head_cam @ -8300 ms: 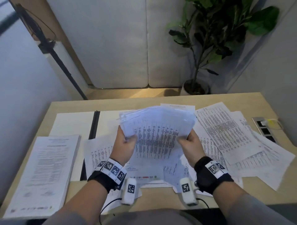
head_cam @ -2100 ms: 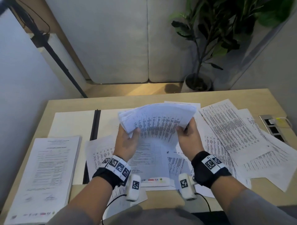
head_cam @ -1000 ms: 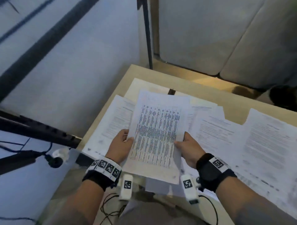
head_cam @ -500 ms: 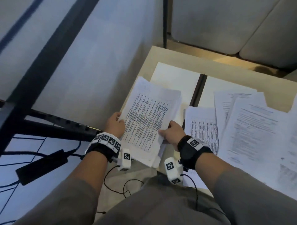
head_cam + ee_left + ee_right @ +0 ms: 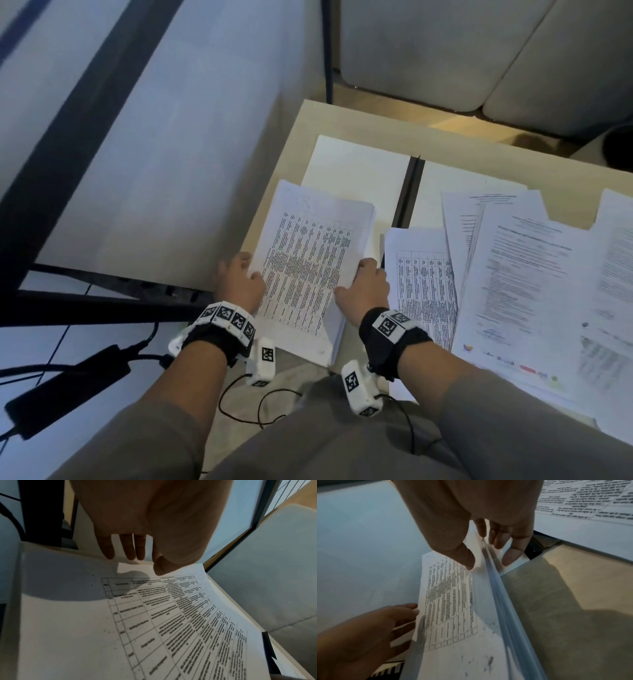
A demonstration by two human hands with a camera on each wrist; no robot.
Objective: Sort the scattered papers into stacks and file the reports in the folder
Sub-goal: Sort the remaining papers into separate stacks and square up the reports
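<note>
A thick stack of table-printed papers (image 5: 308, 267) sits low over the near-left corner of the wooden table (image 5: 294, 144). My left hand (image 5: 239, 281) grips its left edge, thumb on the top sheet (image 5: 154, 622) and fingers (image 5: 130, 550) past the edge. My right hand (image 5: 363, 291) pinches the right edge, thumb (image 5: 465, 559) on top and fingers (image 5: 510, 555) underneath. Whether the stack rests on a pile beneath I cannot tell. The open white folder (image 5: 356, 171) with its black spine (image 5: 407, 192) lies just beyond the stack.
Loose printed sheets (image 5: 421, 284) and report pages (image 5: 531, 291) overlap across the table to the right. Left of the table edge stand a black metal frame (image 5: 68, 301) and a power strip (image 5: 65, 387) with cables on the floor. A cushioned bench (image 5: 445, 51) runs behind.
Both hands have carried the paper stack from the middle of the table leftward and down to the near-left corner, squaring it up. The head view has swung left with them.
</note>
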